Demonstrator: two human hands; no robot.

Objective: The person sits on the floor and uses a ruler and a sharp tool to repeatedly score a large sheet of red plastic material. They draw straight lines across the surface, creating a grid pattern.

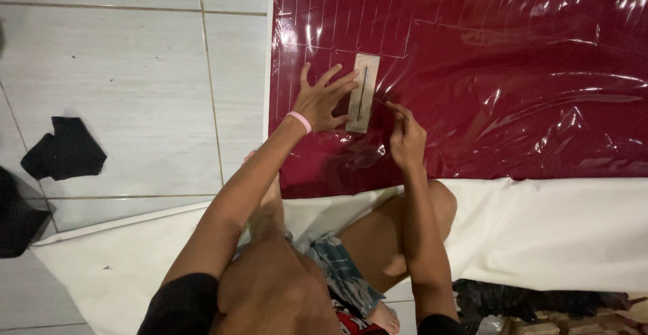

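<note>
Tiled floor (121, 85), pale grey, carries everything. Person sits on it, knees bent, looking down.

Largest item: dark red glossy sheet (513, 99) spread flat across the upper right of the floor, its left edge running down beside the tile joint. Surface shines and wrinkles, so it looks to be covered in thin clear film; faint ruled lines show along its top left corner. Judged soft, light and slippery, likely to shift or pucker unless pinned flat.

White sheet (540, 234) lies under the red one's near edge and runs toward the floor's lower left, its edge rolled.

Black scrap (64, 149) lies on bare tile at the left edge of the floor, well apart from the work.

Small pale template strip (363, 92), rectangular with a slot down its middle, lies flat on the red sheet near the top left corner. Judged stiff, thin and light; best held by pressing down on its face rather than gripping an edge.

Left hand (324, 102), pink band at wrist, fingers spread, fingertips pressing on the strip's left side.

Right hand (405, 136) has fingers drawn together just right of the strip's lower end, pinching something too small to make out.
</note>
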